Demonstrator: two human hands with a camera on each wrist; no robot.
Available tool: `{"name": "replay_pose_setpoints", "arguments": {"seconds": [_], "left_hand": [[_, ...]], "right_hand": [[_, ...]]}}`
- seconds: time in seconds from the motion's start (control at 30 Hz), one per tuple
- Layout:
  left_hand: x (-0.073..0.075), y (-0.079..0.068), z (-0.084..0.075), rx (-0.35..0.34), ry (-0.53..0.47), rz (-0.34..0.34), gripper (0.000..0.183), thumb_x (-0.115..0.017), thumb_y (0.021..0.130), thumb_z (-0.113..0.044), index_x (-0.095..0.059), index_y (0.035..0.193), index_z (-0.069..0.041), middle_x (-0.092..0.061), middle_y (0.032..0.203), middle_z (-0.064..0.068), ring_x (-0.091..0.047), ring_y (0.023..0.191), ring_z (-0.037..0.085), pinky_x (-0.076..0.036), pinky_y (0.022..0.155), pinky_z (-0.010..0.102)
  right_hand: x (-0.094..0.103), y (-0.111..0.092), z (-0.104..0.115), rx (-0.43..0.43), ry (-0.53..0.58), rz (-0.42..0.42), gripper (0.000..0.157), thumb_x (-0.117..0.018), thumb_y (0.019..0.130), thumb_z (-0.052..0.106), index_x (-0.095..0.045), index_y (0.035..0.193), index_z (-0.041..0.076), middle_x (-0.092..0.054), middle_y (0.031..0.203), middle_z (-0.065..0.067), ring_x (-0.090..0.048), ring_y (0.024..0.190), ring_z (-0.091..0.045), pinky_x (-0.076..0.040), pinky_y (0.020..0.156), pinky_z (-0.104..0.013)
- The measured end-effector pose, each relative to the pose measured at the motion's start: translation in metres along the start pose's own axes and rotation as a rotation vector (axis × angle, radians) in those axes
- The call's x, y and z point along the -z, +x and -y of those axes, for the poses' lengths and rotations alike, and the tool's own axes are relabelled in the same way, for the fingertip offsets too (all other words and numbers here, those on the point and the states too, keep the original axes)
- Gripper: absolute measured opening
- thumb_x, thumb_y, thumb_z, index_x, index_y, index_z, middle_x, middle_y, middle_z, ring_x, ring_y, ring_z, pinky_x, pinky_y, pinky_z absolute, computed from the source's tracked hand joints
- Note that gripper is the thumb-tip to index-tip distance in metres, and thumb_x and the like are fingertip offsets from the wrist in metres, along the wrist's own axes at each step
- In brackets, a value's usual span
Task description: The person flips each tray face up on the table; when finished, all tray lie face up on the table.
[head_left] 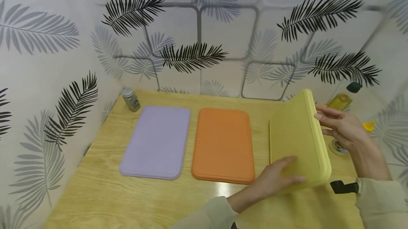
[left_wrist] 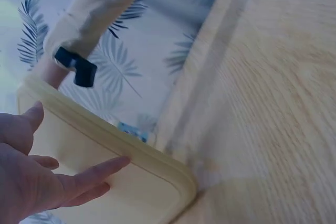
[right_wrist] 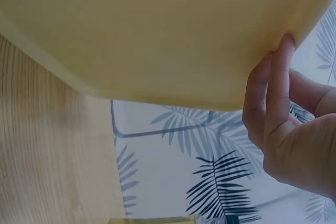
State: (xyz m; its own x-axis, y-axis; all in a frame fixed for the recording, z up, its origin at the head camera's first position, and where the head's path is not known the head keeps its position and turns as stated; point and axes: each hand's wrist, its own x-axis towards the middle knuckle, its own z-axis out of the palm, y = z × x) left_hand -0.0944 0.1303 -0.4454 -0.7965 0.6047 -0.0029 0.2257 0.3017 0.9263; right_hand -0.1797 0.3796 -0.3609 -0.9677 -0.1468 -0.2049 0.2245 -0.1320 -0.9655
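A yellow rectangular tray [head_left: 290,129] with rounded corners and a raised rim stands tilted up on the right side of the table. At its raised right edge my right hand [head_left: 347,128] pinches the rim between thumb and fingers; the right wrist view shows the fingertips of that hand [right_wrist: 283,114] on the tray's far face. My left hand [head_left: 271,179] touches the near face with its fingers extended, low on the tray. In the left wrist view, the fingers [left_wrist: 100,174] lie spread across that face. The tray's lower corner meets the wood there.
An orange tray [head_left: 223,144] and a purple tray [head_left: 157,140] lie flat to the left. At the back left corner stands a small grey-capped jar [head_left: 131,99]. Behind my right hand are a green-capped bottle [head_left: 340,101], a small jar [head_left: 338,147] and a yellow-orange object [head_left: 369,126].
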Motion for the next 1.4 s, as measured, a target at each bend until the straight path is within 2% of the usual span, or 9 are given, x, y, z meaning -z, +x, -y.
{"name": "replay_pose_setpoints", "arguments": {"seconds": [0.13,0.27,0.4,0.5,0.57,0.7,0.93,1.23,1.4], "left_hand": [[0.003,-0.002,-0.014,-0.034,-0.022,0.007,0.073,-0.062,0.092,-0.046,-0.027,0.153,-0.027,-0.029,0.153,-0.008,-0.038,0.135,0.012,-0.035,0.107,0.028],[0.005,-0.002,-0.022,-0.021,-0.032,0.003,0.079,-0.064,0.09,-0.047,-0.019,0.154,-0.032,-0.025,0.154,-0.012,-0.044,0.129,0.011,-0.041,0.101,0.028],[0.009,-0.002,-0.028,0.004,-0.067,-0.004,0.082,-0.065,0.089,-0.049,-0.015,0.153,-0.037,-0.025,0.154,-0.013,-0.05,0.123,0.015,-0.047,0.093,0.029],[0.012,-0.001,-0.031,0.0,-0.085,-0.012,0.085,-0.066,0.088,-0.048,-0.012,0.153,-0.038,-0.024,0.154,-0.012,-0.051,0.123,0.017,-0.048,0.093,0.03],[0.014,-0.002,-0.033,-0.002,-0.092,-0.017,0.088,-0.067,0.087,-0.048,-0.01,0.153,-0.038,-0.024,0.155,-0.011,-0.049,0.125,0.016,-0.047,0.095,0.031],[0.018,-0.003,-0.036,0.006,-0.117,-0.038,0.093,-0.072,0.084,-0.046,-0.009,0.153,-0.037,-0.03,0.153,-0.007,-0.048,0.125,0.014,-0.047,0.094,0.031],[0.029,-0.007,-0.045,0.075,-0.155,-0.043,0.091,-0.076,0.083,-0.036,-0.017,0.152,-0.041,-0.031,0.152,-0.007,-0.057,0.116,0.018,-0.051,0.073,0.021],[0.036,-0.012,-0.053,0.14,-0.265,-0.074,0.089,-0.077,0.083,-0.021,-0.023,0.152,-0.034,-0.03,0.153,-0.008,-0.057,0.117,0.017,-0.053,0.069,0.019],[0.036,-0.013,-0.052,0.14,-0.336,-0.114,0.088,-0.077,0.082,-0.014,-0.027,0.152,-0.029,-0.034,0.151,-0.006,-0.057,0.116,0.015,-0.053,0.068,0.018]], "right_hand": [[-0.01,0.002,0.003,0.006,-0.056,-0.019,0.027,-0.061,0.094,0.008,-0.067,0.114,0.025,-0.067,0.106,0.01,-0.067,0.086,-0.011,-0.057,0.068,-0.029],[-0.021,0.004,0.005,0.0,-0.152,-0.047,0.026,-0.066,0.092,0.015,-0.062,0.117,0.024,-0.067,0.103,0.014,-0.066,0.086,-0.008,-0.057,0.067,-0.027],[-0.031,0.007,0.007,-0.003,-0.233,-0.047,0.048,-0.066,0.092,0.02,-0.046,0.135,0.01,-0.064,0.105,0.015,-0.065,0.087,-0.006,-0.057,0.07,-0.027],[-0.039,0.008,0.007,-0.011,-0.272,-0.054,0.065,-0.066,0.092,0.02,-0.033,0.145,0.0,-0.062,0.105,0.016,-0.065,0.087,-0.005,-0.057,0.07,-0.027],[-0.044,0.01,0.007,-0.019,-0.268,-0.061,0.07,-0.067,0.092,0.019,-0.03,0.147,-0.003,-0.063,0.103,0.016,-0.064,0.087,-0.005,-0.057,0.069,-0.027],[-0.052,0.012,0.007,-0.023,-0.276,-0.075,0.074,-0.068,0.091,0.02,-0.028,0.147,-0.006,-0.064,0.1,0.014,-0.064,0.086,-0.006,-0.058,0.069,-0.028],[-0.06,0.017,0.004,0.007,-0.312,-0.096,0.071,-0.07,0.089,0.022,-0.035,0.144,-0.006,-0.065,0.099,0.013,-0.065,0.085,-0.006,-0.058,0.068,-0.029],[-0.072,0.021,0.003,0.007,-0.37,-0.078,0.07,-0.066,0.092,0.023,-0.032,0.147,-0.006,-0.06,0.099,0.009,-0.064,0.087,-0.005,-0.058,0.072,-0.03],[-0.077,0.025,0.002,0.01,-0.428,-0.065,0.069,-0.064,0.094,0.028,-0.033,0.147,-0.004,-0.056,0.105,0.008,-0.062,0.089,-0.004,-0.058,0.075,-0.03]]}}
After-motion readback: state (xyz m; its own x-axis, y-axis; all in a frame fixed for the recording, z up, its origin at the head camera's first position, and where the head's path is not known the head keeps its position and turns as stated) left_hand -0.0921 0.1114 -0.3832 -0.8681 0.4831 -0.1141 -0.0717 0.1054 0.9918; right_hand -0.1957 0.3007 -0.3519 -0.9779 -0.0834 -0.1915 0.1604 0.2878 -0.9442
